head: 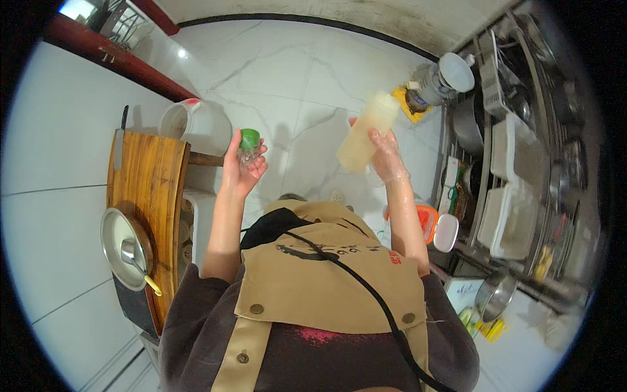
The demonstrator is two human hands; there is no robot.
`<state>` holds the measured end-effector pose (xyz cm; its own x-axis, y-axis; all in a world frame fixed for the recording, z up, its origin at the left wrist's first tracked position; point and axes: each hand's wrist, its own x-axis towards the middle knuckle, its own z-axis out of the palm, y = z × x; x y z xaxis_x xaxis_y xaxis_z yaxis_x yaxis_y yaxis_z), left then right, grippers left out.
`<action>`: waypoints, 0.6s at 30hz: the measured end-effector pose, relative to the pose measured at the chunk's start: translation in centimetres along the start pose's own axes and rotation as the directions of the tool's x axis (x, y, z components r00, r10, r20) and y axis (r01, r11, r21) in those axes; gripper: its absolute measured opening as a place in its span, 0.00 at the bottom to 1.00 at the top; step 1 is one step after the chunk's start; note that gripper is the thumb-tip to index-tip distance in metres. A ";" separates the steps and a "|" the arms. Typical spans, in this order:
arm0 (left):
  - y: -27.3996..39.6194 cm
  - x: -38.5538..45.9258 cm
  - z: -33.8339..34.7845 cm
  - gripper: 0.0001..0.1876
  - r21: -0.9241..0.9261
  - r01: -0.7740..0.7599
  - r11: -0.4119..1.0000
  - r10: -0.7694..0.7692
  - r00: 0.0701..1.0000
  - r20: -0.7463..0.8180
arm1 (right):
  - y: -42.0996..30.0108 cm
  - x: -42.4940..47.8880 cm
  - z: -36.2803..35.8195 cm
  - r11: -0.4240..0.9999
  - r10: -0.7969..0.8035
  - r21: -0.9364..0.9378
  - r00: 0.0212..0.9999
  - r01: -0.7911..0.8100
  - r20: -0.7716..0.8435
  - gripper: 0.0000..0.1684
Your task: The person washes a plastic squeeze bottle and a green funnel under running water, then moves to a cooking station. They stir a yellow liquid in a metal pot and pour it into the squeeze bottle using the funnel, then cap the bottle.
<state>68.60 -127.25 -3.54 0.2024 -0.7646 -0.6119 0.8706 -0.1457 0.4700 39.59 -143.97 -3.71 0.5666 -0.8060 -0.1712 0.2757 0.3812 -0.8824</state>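
Note:
My left hand (243, 164) is closed around a small clear piece with a green cap (250, 139); its lower part is partly hidden by my fingers. In my right hand (387, 152) is a translucent plastic bottle (367, 134), pale yellow and cloudy, tilted with its narrower end up and to the right. The two are held apart, above the floor in front of me. A shiny clear layer covers the right hand down to the wrist; I cannot tell whether it is a thin glove or wet suds.
At left, a wooden board (147, 191) holds a knife (120, 142) and a metal bowl (117, 245) with a ladle (130, 252). A white bucket (205, 122) lies beyond. A metal rack (482, 196) with white bins (514, 152) stands right, near an orange-rimmed container (427, 220).

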 end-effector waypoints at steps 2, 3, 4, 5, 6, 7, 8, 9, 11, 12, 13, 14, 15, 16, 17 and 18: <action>1.6 1.8 0.4 0.29 -0.029 -0.038 0.999 0.037 0.997 -0.062 | -1.3 5.3 0.8 1.000 0.003 0.019 0.996 -0.005 0.091 0.42; 2.4 2.4 0.4 0.29 -0.042 -0.075 0.996 0.070 0.993 -0.094 | -1.6 7.9 1.2 1.000 -0.006 0.020 0.991 0.003 0.135 0.41; 3.4 2.9 0.3 0.29 -0.053 -0.111 0.992 0.103 0.986 -0.127 | -1.8 10.5 1.6 1.000 -0.015 0.023 0.984 0.011 0.179 0.41; 4.7 3.8 0.1 0.29 -0.062 -0.146 0.987 0.135 0.978 -0.160 | -2.2 13.2 2.1 0.997 0.010 0.066 0.973 -0.026 0.229 0.40; 5.9 5.2 -0.9 0.27 -0.102 -0.168 0.980 0.147 0.971 -0.187 | -2.6 16.0 2.7 0.992 0.040 0.105 0.959 -0.072 0.281 0.40; 7.2 6.5 -1.3 0.26 -0.124 -0.209 0.970 0.179 0.959 -0.219 | -2.8 18.8 3.6 0.983 0.067 0.140 0.941 -0.120 0.333 0.39; 8.6 8.0 -1.6 0.25 -0.141 -0.249 0.958 0.208 0.946 -0.250 | -3.1 21.7 4.9 0.974 0.094 0.174 0.959 -0.144 0.269 0.39; 10.2 9.6 -2.1 0.24 -0.160 -0.282 0.946 0.231 0.932 -0.279 | -3.5 24.5 6.5 0.965 0.123 0.205 0.972 -0.164 0.199 0.40; 13.5 13.4 -4.0 0.23 -0.204 -0.271 0.941 0.214 0.940 -0.265 | -2.6 30.1 8.5 0.948 0.179 0.253 0.982 -0.190 0.067 0.40; 15.6 15.4 -4.0 0.23 -0.222 -0.263 0.939 0.199 0.941 -0.275 | -2.0 33.6 8.9 0.946 0.192 0.264 0.981 -0.189 0.013 0.39; 17.9 17.0 -3.9 0.23 -0.242 -0.268 0.933 0.193 0.936 -0.294 | -1.8 36.9 9.7 0.941 0.211 0.276 0.977 -0.196 -0.026 0.39; 20.4 19.0 -3.5 0.25 -0.207 -0.273 0.940 0.192 0.920 -0.341 | -2.6 40.2 10.0 0.931 0.277 0.248 0.961 -0.267 -0.006 0.39; 22.8 19.9 -2.6 0.26 -0.190 -0.249 0.950 0.186 0.936 -0.298 | -3.4 42.7 9.9 0.908 0.361 0.225 0.932 -0.353 0.006 0.39; 26.0 20.6 -0.9 0.27 -0.162 -0.248 0.955 0.202 0.945 -0.256 | -4.5 44.8 9.8 0.929 0.350 0.125 0.937 -0.349 0.014 0.40; 29.5 22.0 -0.1 0.28 -0.134 -0.260 0.956 0.229 0.951 -0.208 | -5.8 46.8 9.5 0.945 0.326 0.021 0.945 -0.327 0.036 0.41; 32.6 23.9 -0.3 0.29 -0.168 -0.253 0.953 0.243 0.967 -0.079 | -7.8 47.8 9.6 0.951 0.274 -0.167 0.960 -0.261 0.059 0.43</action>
<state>101.96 -150.02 -3.03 0.4428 -0.7250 -0.5276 0.8535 0.1605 0.4958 71.95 -181.14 -0.81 0.6652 -0.6424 -0.3805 -0.0155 0.4975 -0.8673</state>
